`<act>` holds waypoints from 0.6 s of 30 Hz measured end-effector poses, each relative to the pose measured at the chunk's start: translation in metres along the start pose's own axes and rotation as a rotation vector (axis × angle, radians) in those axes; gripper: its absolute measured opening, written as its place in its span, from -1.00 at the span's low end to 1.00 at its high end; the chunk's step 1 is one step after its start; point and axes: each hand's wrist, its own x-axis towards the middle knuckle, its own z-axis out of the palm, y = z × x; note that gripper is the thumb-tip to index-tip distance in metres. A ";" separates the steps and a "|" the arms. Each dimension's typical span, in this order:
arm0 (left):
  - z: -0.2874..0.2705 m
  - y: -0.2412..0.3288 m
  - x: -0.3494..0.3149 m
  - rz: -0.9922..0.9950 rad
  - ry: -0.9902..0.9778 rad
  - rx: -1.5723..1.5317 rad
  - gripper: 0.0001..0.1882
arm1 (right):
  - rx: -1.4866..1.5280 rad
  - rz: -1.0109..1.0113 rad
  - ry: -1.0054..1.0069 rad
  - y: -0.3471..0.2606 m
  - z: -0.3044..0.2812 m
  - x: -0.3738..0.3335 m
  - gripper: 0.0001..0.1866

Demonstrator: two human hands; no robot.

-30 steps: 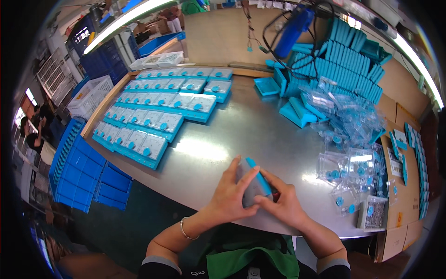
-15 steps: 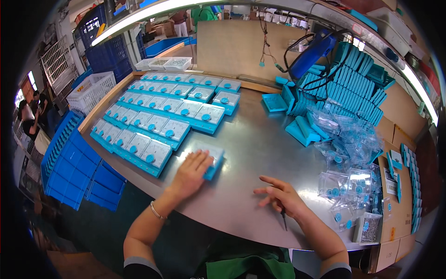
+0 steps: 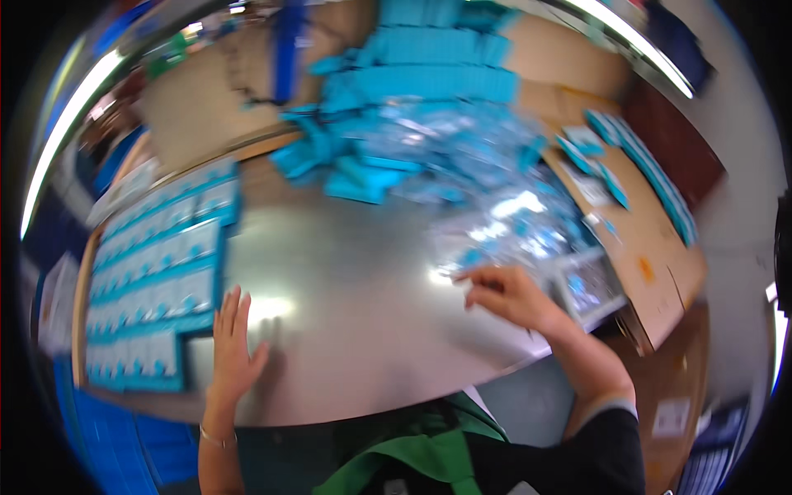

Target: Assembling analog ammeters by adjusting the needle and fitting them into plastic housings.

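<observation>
Right hand (image 3: pixel 510 299) nearer covers (image 3: pixel 521 224); box rows (image 3: pixel 153 309) crosswise.

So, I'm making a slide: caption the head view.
Left hand beside rows of turquoise boxes, right hand near clear plastic parts, over a metal table.

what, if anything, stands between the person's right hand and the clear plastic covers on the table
Nothing visible: the covers lie just beyond the right hand on the table. The white tray sits to the hand's right, not between them. Blur hides finer detail.
</observation>
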 end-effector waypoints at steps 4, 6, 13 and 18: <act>0.049 0.110 0.023 0.403 -0.277 -0.178 -0.22 | -0.521 -0.263 0.534 0.014 -0.093 -0.008 -0.84; 0.074 0.163 0.037 0.537 -0.365 -0.206 -0.25 | -0.732 -0.233 0.773 0.042 -0.157 -0.017 -0.85; 0.088 0.211 0.048 0.709 -0.325 -0.150 -0.43 | -1.179 0.195 1.124 0.132 -0.297 -0.046 -0.73; 0.085 0.199 0.038 0.636 -0.350 -0.142 -0.44 | -1.250 0.459 1.041 0.170 -0.318 -0.009 -0.76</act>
